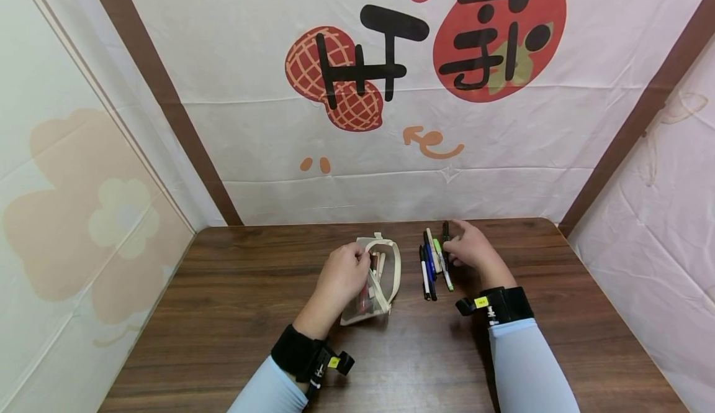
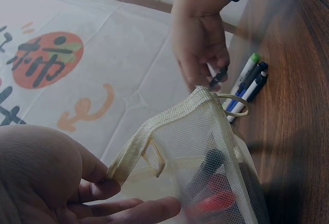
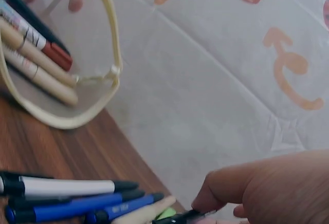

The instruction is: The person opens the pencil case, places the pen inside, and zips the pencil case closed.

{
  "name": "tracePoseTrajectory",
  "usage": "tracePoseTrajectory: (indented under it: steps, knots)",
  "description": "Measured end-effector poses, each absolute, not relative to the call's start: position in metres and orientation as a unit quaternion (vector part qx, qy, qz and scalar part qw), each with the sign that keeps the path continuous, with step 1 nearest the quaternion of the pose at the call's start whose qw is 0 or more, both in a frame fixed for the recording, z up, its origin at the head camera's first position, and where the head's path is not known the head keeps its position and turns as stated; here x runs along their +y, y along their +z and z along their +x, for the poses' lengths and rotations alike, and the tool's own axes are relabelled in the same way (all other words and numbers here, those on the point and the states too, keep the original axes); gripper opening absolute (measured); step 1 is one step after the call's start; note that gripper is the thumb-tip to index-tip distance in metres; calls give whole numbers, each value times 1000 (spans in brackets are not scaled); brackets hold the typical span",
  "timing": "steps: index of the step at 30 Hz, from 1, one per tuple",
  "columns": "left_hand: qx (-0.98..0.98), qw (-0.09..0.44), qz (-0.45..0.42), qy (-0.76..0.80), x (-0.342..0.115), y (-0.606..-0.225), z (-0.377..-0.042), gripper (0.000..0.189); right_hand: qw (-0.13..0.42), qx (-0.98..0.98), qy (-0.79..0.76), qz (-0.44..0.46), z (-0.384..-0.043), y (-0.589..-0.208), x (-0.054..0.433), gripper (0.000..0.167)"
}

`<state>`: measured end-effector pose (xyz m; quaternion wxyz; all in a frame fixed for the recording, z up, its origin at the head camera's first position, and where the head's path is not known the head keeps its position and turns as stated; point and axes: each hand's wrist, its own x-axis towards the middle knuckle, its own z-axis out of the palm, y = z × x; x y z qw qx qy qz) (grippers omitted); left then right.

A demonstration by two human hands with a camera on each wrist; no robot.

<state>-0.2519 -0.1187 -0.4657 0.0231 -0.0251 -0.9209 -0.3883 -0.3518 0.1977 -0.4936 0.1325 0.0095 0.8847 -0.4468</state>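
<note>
My left hand (image 1: 343,273) pinches the cream rim of a mesh zip pouch (image 1: 397,273) between thumb and fingers. The pouch stands with its mouth open, and pens show inside, among them a red-capped marker (image 3: 57,55) and beige-barrelled pens (image 3: 49,62). To its right, my right hand (image 1: 475,253) holds a black pen (image 1: 445,230) between thumb and fingers, at the right end of a row of pens. In that row lie a white pen with black ends (image 1: 424,273), blue pens (image 1: 429,258), a beige pen (image 1: 434,248) and a green-capped pen (image 1: 445,270).
The brown wood-grain table (image 1: 223,338) ends at a white printed cloth (image 1: 251,133) hanging behind it. Cloth panels also hang at the left and right sides. Each wrist wears a black strap (image 1: 298,352) with a small camera.
</note>
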Motion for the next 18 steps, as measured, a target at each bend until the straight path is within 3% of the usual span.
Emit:
tracePoseTrajectory:
  steps: [7, 18]
  knots:
    - [-921, 27, -25, -387, -119, -466, -251, 29, 141, 851, -505, -42, -350, -486, 183, 100]
    - [-921, 31, -27, -387, -120, -466, -252, 28, 158, 825, -537, -83, -341, -482, 150, 88]
